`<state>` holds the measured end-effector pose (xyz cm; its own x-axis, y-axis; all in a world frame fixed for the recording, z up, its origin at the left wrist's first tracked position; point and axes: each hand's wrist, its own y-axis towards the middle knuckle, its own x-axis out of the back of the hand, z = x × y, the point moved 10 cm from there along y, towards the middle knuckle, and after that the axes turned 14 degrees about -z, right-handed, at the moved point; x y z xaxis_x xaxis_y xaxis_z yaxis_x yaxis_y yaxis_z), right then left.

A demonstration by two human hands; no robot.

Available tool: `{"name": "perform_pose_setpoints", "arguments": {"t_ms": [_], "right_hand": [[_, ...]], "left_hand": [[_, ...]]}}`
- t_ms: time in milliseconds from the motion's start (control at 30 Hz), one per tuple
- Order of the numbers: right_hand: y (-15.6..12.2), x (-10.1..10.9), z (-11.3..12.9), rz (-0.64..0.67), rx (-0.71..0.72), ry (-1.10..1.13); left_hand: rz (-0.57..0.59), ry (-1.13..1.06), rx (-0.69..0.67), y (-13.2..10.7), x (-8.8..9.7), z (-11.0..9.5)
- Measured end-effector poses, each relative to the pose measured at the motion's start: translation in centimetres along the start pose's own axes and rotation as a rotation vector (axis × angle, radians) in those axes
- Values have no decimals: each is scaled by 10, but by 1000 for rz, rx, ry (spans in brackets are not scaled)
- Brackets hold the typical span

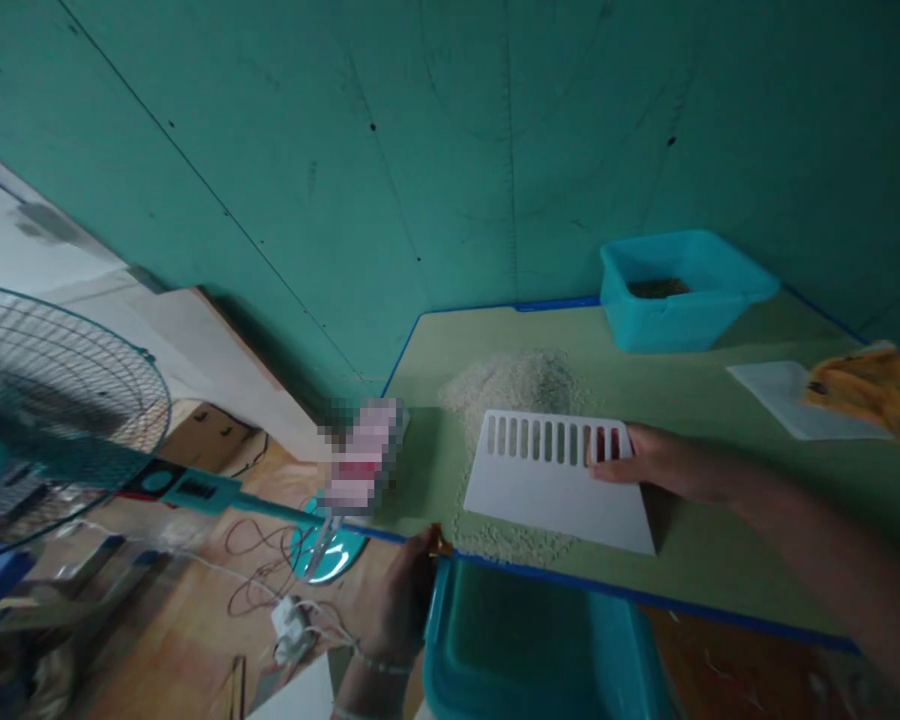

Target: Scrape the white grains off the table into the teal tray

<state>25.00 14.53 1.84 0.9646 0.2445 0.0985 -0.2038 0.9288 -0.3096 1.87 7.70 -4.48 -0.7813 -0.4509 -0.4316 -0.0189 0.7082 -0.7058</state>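
Note:
My right hand point(649, 462) grips the right end of a white slotted scraper board point(551, 482), fingers through its slots. The board lies flat on a green table point(720, 420) over a spread of pale grain point(517, 385). My left hand point(405, 600) is closed on the rim of a teal plastic tub point(525, 650), held just below the table's front edge, marked with blue tape.
A second blue tub point(682, 290) with dark matter inside stands at the table's back. A white sheet point(795, 400) and an orange cloth point(870, 390) lie at the right. A standing fan point(52, 420) and cables point(270, 570) occupy the wooden floor at left. Teal walls enclose the corner.

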Motion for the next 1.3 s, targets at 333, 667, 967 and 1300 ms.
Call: {"name": "perform_pose_setpoints", "arguments": {"t_ms": [333, 667, 967, 1300], "right_hand": [[1, -7, 0, 55, -36, -26], [-2, -4, -10, 46, -143, -90], [6, 5, -8, -177, -50, -50], [4, 3, -8, -195, -29, -77]], "left_hand": [[-161, -12, 79, 6, 17, 5], [-319, 105, -39, 19, 45, -13], [-297, 133, 70, 6, 32, -5], [-262, 132, 137, 6, 29, 3]]}}
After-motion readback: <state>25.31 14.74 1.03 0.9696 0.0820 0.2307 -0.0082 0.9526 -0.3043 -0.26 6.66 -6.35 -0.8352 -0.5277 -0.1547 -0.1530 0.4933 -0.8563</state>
